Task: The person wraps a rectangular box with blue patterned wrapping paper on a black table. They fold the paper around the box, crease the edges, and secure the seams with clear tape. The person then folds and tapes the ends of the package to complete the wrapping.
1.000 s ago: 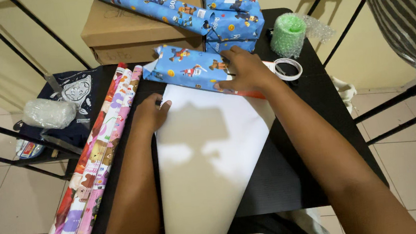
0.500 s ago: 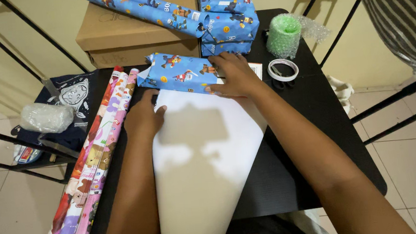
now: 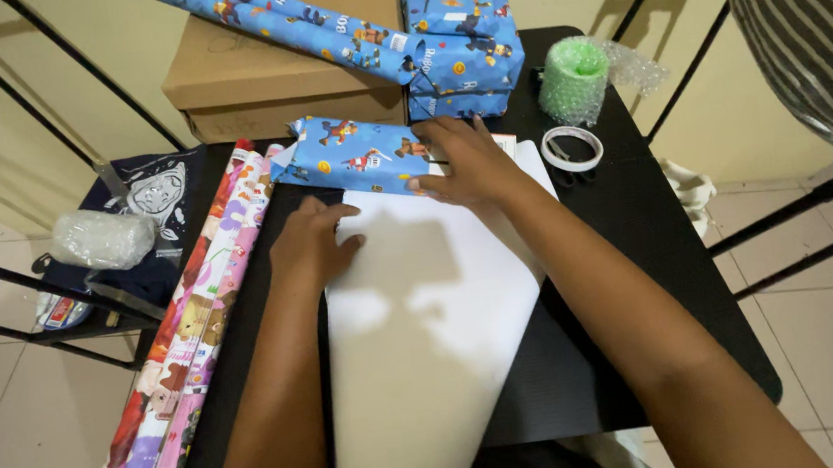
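Observation:
A large white sheet of wrapping paper [image 3: 426, 344] lies white side up on the black table [image 3: 628, 246], hanging over the near edge. My left hand [image 3: 312, 243] rests flat on its upper left corner. My right hand [image 3: 466, 164] presses with spread fingers on the sheet's far edge, touching a flat parcel wrapped in blue cartoon paper [image 3: 349, 155] that lies just beyond it.
Three pink patterned paper rolls [image 3: 193, 324] lie along the table's left side. Behind stand a cardboard box [image 3: 271, 66], a blue paper roll [image 3: 288, 24], blue wrapped parcels [image 3: 465, 39], a green bubble-wrap roll [image 3: 573, 75] and a tape ring [image 3: 572, 147]. A bag and bubble wrap [image 3: 101, 239] sit left.
My left hand has slid a little right onto the sheet's corner. The white sheet has shifted slightly right, and my right hand stays at its far edge against the blue parcel.

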